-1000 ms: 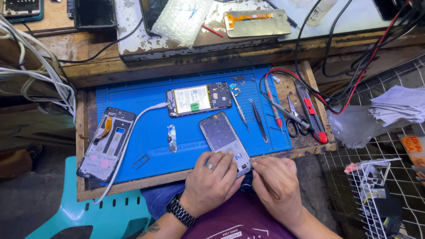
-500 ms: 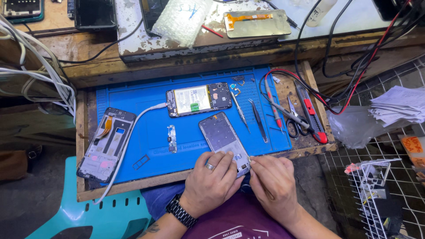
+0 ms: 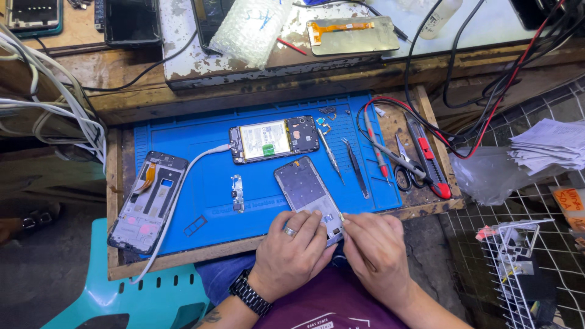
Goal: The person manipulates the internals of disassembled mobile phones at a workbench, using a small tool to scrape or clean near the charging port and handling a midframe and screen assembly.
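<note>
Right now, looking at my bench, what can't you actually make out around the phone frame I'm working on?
- Near end of the phone frame: head view, covered by the left hand.
- Tool in the right hand: only a thin tip shows; fingers hide the rest.
- Small parts at the blue mat's far edge: too small to tell.
- Black device: cut off by the top edge.

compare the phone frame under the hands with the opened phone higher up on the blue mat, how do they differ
The phone frame is a bare grey shell, while the opened phone shows a pale battery and dark circuit board.

The frame lies slanted with its near end under the left hand and by the right hand; the opened phone lies crosswise, untouched.

A white cable runs to the opened phone; none to the frame.

Both rest flat on the blue mat.
</note>
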